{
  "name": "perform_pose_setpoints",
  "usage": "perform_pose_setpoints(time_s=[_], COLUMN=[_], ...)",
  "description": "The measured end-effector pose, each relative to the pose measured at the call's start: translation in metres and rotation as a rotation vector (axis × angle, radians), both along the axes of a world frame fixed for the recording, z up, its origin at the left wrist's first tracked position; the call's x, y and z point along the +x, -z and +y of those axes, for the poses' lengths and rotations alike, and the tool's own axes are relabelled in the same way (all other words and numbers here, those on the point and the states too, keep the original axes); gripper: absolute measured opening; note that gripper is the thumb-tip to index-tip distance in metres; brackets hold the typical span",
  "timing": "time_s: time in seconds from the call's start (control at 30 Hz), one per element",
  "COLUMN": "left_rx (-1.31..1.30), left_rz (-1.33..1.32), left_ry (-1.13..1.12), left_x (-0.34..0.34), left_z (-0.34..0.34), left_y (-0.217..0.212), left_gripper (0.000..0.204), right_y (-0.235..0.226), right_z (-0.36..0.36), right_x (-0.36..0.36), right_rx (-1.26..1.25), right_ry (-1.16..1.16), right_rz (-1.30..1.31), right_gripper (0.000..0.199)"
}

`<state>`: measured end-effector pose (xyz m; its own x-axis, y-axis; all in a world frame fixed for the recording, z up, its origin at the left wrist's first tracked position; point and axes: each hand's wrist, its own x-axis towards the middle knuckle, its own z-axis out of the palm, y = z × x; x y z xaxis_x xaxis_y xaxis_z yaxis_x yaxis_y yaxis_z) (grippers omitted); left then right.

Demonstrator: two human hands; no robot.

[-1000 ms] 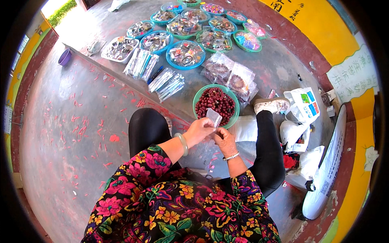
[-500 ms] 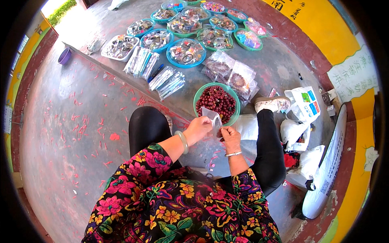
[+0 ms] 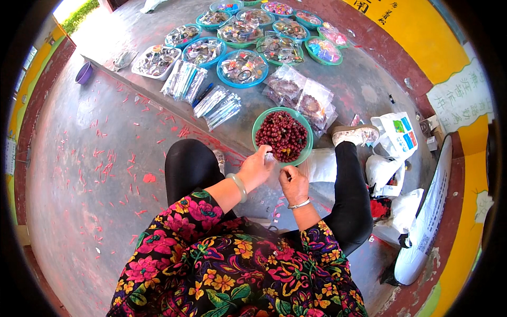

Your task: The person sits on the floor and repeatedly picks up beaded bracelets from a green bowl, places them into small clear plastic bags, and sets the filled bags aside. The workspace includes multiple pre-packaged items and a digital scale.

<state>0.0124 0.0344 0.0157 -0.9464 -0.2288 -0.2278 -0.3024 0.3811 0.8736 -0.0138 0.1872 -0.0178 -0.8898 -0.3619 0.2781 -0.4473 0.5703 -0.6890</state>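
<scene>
A green bowl [image 3: 308, 143] holds round dark-red beads [image 3: 281, 133]; a blue basin [image 3: 241, 85] holds bagged items. Beside the bowl, the left hand [image 3: 256, 168] pinches a small transparent bag [image 3: 270, 157]; the right hand [image 3: 294, 184] curls nearby, its grip unclear.

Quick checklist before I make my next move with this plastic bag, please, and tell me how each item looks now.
1. Clear bag gripped by the left hand: ok.
2. Bag's mouth open: cannot tell, too small and blurred.
3. Right hand empty: cannot tell, its fingertips are curled.
4. Green bowl close by: ok, just beyond the hands.
5. Dark red beads in the bowl: ok, heaped inside.
</scene>
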Motion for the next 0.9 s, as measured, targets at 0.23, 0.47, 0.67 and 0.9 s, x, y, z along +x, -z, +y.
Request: perform_pose_setpoints(time_s=[0.23,0.47,0.67,0.9], left_rx=[-0.319,-0.268,-0.465,-0.323], left_rz=[0.377,0.367,0.395,0.416], left_ry=[0.206,0.183,0.232,0.254], left_x=[0.018,0.021,0.021,0.016], left_z=[-0.014,-0.020,-0.022,-0.021], left_y=[0.020,0.021,0.014,0.035], left_gripper=[0.014,0.012,0.011,0.005], right_y=[-0.008,-0.010,0.003,-0.005], right_z=[-0.004,-0.007,0.009,0.005], right_x=[0.003,0.013,-0.004,-0.022], right_rx=[0.090,0.245,0.303,0.266], right_ry=[-0.066,-0.124,-0.034,-0.117], right_rz=[0.110,0.014,-0.087,-0.075], right_gripper=[0.008,0.010,0.009,0.008])
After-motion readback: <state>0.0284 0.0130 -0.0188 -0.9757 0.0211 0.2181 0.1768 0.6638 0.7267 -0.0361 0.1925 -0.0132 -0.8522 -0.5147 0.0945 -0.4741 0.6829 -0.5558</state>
